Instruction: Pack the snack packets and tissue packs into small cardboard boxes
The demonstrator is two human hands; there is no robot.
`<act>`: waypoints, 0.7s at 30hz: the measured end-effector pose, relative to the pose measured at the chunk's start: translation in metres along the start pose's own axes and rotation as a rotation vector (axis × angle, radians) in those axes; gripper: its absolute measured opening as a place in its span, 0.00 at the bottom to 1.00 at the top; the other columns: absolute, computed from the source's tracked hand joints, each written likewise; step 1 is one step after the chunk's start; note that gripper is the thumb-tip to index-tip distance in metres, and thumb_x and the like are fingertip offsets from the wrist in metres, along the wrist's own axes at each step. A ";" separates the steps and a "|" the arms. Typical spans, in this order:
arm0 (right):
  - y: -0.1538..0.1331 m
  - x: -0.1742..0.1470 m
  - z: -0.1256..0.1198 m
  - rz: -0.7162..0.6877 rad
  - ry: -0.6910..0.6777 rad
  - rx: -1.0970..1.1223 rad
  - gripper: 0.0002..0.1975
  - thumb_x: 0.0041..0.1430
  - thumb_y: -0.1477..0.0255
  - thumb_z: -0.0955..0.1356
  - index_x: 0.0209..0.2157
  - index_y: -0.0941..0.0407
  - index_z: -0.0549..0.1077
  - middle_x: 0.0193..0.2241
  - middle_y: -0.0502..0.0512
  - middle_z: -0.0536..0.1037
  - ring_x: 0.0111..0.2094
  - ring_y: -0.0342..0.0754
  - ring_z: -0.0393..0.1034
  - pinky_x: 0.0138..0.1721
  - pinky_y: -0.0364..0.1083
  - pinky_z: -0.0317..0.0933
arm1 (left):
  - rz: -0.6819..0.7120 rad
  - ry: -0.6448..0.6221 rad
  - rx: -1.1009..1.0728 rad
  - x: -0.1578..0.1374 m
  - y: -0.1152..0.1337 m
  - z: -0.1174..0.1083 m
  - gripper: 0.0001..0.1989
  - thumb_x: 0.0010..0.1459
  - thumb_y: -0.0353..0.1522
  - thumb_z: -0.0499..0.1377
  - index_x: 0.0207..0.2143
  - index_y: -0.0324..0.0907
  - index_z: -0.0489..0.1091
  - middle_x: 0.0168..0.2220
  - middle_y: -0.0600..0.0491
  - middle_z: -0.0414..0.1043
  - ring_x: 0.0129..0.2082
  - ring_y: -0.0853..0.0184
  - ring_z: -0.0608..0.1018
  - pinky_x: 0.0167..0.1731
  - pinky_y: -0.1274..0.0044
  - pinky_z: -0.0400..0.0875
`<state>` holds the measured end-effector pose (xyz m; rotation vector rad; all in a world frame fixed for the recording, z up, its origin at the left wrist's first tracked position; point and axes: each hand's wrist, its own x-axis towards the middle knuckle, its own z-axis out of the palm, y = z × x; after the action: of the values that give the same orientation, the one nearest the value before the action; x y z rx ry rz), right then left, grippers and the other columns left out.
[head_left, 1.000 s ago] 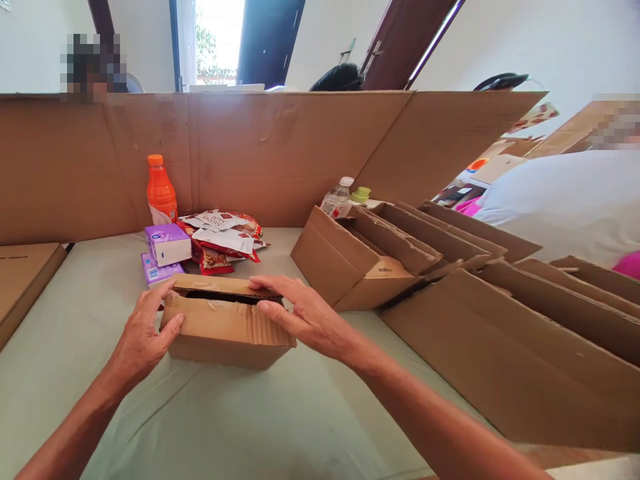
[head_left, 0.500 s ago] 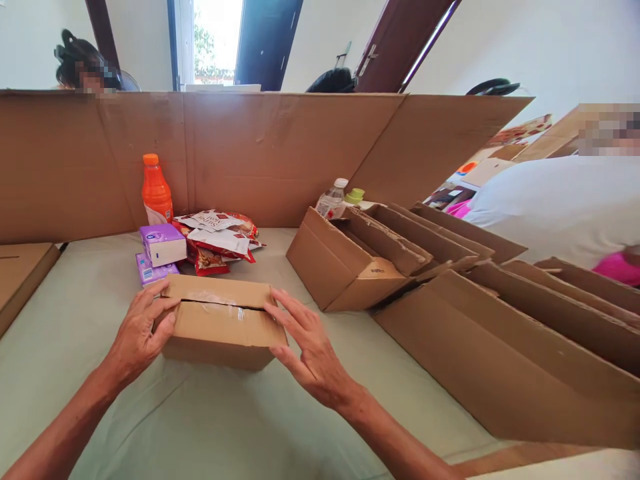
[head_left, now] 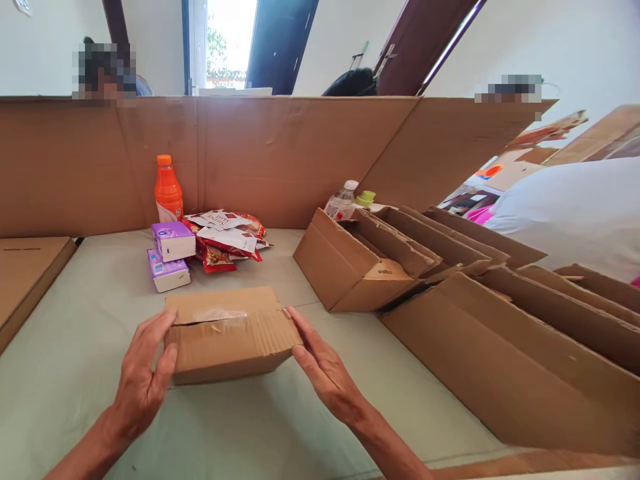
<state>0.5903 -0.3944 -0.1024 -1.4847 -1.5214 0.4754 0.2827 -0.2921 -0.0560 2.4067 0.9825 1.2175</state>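
Observation:
A small cardboard box (head_left: pixel 225 340) with clear tape over its top seam is between my two hands, at the middle front of the table. My left hand (head_left: pixel 147 367) grips its left end, thumb at the near corner and fingers on the far side. On the right end, my right hand (head_left: pixel 325 370) presses with thumb and fingers. The box's underside is hidden, so I cannot tell whether it rests fully on the cloth. Behind it lie two purple tissue packs (head_left: pixel 173 241), several red snack packets (head_left: pixel 227 237) and an orange bottle (head_left: pixel 169 190).
Open cardboard boxes with dividers (head_left: pixel 360 273) stand on the right, a larger one (head_left: pixel 490 360) nearer me. A clear bottle (head_left: pixel 343 199) is behind them. Tall cardboard (head_left: pixel 300 157) walls the back. A flat box (head_left: pixel 33 280) sits at left. A person in white (head_left: pixel 590 213) is at right.
The box has turned slightly and come a little nearer me, with both hands moving along with it. Its top gap looks narrower on the right. The view has shifted slightly.

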 end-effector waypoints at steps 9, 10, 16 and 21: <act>-0.011 0.008 -0.007 -0.097 -0.117 -0.158 0.23 0.72 0.59 0.60 0.63 0.48 0.70 0.67 0.59 0.66 0.67 0.55 0.60 0.63 0.58 0.63 | 0.010 -0.071 0.042 -0.013 0.000 -0.025 0.14 0.69 0.30 0.53 0.52 0.52 0.72 0.61 0.50 0.70 0.63 0.58 0.70 0.59 0.62 0.71; -0.011 0.007 -0.007 -0.109 -0.124 -0.164 0.24 0.71 0.58 0.61 0.64 0.49 0.69 0.67 0.60 0.66 0.67 0.56 0.60 0.62 0.58 0.64 | 0.007 -0.118 0.028 -0.014 -0.003 -0.027 0.15 0.69 0.31 0.53 0.55 0.52 0.71 0.63 0.49 0.68 0.66 0.56 0.67 0.60 0.60 0.70; 0.007 -0.006 -0.001 -0.125 -0.052 -0.227 0.24 0.69 0.59 0.63 0.64 0.48 0.69 0.64 0.59 0.70 0.65 0.59 0.63 0.61 0.59 0.66 | 0.054 -0.260 -0.073 -0.028 -0.006 -0.026 0.27 0.65 0.31 0.59 0.65 0.49 0.60 0.70 0.39 0.56 0.68 0.54 0.66 0.61 0.58 0.69; 0.030 -0.011 -0.009 -0.163 -0.058 -0.324 0.25 0.65 0.58 0.66 0.62 0.43 0.71 0.60 0.57 0.74 0.58 0.62 0.72 0.50 0.57 0.75 | 0.110 -0.188 -0.050 -0.040 -0.004 -0.018 0.30 0.63 0.34 0.62 0.66 0.50 0.58 0.68 0.39 0.60 0.67 0.53 0.66 0.61 0.59 0.70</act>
<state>0.6127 -0.4013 -0.1259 -1.5828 -1.8127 0.1816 0.2499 -0.3176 -0.0712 2.5095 0.7652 1.0130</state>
